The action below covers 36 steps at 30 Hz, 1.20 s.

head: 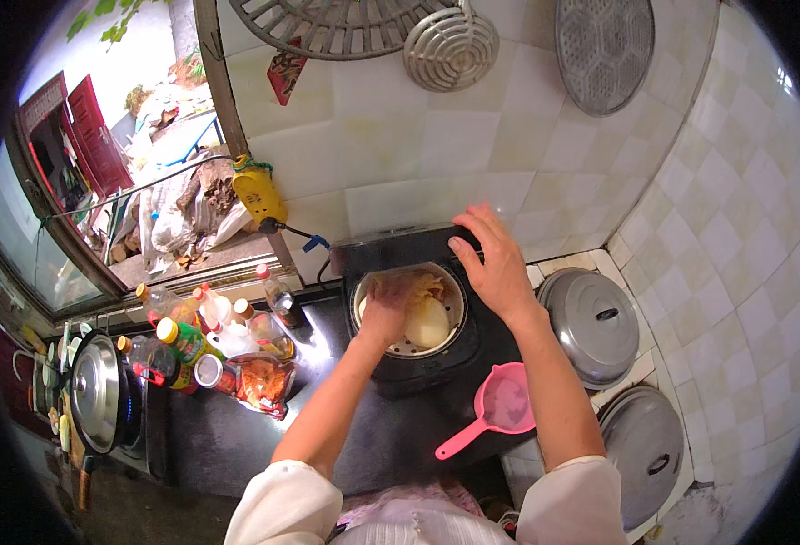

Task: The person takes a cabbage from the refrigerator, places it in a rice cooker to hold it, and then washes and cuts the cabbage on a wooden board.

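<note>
My left hand (386, 313) reaches into a round, light-coloured steamer basket with holes (416, 353), set in a black electric cooker (400, 371). Motion blurs its fingers, so whether they grip anything does not show. Beside them in the basket lies a pale, rounded piece of food (428, 328), with a yellow-brown piece (430, 285) behind it. My right hand (498, 272) is raised at the right of the cooker, fingers apart and nothing visible in them. Its fingertips are near the black raised lid (406, 246); contact cannot be made out.
A pink plastic ladle (505, 402) lies under my right forearm. Two lidded metal pots (588, 327) (642, 449) stand at right. Several sauce bottles (188, 340) and a food packet (263, 385) crowd the left. A covered pan (96, 392) sits over a blue flame. A yellow power strip (257, 191) hangs by the window.
</note>
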Each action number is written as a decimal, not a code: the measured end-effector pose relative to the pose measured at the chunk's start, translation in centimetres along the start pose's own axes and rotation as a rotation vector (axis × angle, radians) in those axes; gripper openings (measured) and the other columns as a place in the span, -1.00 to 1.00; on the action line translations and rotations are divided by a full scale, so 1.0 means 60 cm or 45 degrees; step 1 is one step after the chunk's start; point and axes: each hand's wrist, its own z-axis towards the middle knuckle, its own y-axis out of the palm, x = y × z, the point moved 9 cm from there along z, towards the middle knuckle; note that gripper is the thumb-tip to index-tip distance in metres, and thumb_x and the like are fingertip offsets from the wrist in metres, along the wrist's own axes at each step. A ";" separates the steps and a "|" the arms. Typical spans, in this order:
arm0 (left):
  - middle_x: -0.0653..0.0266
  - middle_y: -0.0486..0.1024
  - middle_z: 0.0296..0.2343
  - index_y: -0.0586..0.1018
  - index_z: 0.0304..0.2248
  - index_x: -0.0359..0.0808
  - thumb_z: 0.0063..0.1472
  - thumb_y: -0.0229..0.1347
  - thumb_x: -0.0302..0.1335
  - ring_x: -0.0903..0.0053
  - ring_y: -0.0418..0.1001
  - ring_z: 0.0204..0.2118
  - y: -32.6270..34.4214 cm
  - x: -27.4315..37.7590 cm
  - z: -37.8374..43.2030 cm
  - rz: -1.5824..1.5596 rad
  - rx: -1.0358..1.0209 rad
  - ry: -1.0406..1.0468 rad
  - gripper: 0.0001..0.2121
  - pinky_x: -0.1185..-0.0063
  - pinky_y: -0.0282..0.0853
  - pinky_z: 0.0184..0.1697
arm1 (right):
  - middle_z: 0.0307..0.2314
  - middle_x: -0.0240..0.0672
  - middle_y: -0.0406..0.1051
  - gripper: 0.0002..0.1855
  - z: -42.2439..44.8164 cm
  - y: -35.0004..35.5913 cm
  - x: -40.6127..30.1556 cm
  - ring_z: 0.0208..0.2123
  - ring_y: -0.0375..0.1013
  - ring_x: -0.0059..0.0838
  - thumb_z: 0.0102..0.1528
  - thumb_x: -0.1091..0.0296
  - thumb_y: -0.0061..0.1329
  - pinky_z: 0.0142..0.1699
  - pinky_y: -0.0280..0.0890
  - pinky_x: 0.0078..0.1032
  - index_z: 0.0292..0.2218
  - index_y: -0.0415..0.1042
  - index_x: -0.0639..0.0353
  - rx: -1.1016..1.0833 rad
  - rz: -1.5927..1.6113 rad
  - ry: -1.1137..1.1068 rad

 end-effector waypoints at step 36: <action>0.21 0.43 -0.63 0.29 -0.38 -0.36 0.04 0.05 -0.57 0.56 0.47 -0.55 -0.011 -0.112 -0.171 -0.932 0.112 -1.310 -0.82 0.58 0.40 -0.63 | -0.12 0.00 0.26 -0.69 -0.001 0.003 0.010 0.02 0.15 -0.02 0.04 0.21 -0.09 0.08 0.08 -0.29 -0.23 0.36 0.21 0.011 0.023 0.082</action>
